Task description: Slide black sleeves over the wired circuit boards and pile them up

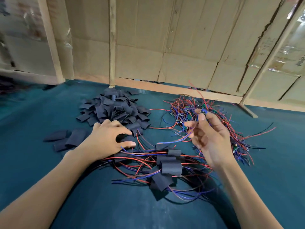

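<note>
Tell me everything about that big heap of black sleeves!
The heap of black sleeves is a loose mound of short, flat, matte black tubes, maybe soft plastic or rubber. They lie every which way on the blue-green table top, close to the cardboard wall. The left hand reaches into its near edge, its fingers curled round one sleeve.

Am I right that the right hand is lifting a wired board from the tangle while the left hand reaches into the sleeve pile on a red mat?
Not quite: the mat is dark teal, not red, as the head view shows. The rest holds: the right hand lifts a wired board from the tangle, and the left hand reaches into the sleeve pile.
</note>
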